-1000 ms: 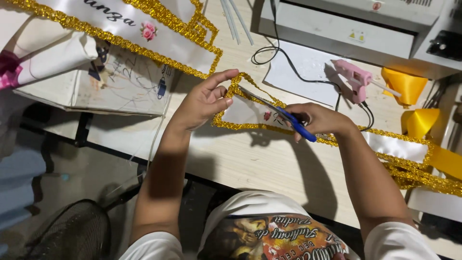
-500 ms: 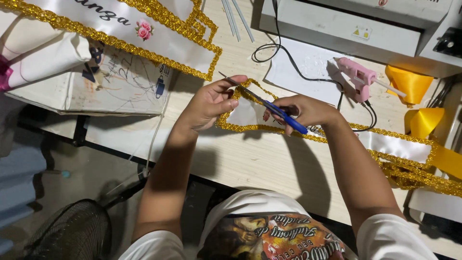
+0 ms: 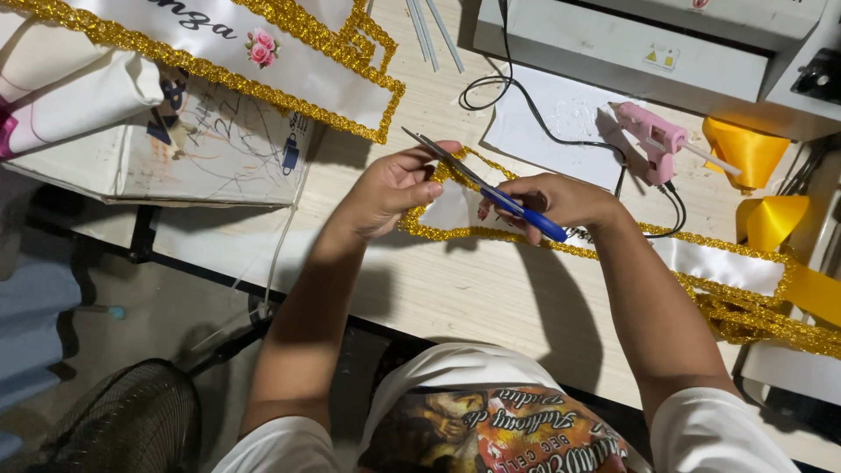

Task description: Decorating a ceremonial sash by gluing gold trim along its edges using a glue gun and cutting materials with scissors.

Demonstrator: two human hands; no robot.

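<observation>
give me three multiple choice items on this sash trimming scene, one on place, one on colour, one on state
1. Where does the pink glue gun lie?
A. beyond the right hand
B. on the floor
C. on the fan

2. What colour are the scissors' handles?
A. red
B. blue
C. green

3. What does the left hand do?
A. rests flat on the table
B. grips the glue gun
C. pinches the sash's gold trim

Key: 1 A, it lies on white paper past that hand; 2 B, blue shows below the right fingers; 3 C, its fingers hold the trimmed end.
</observation>
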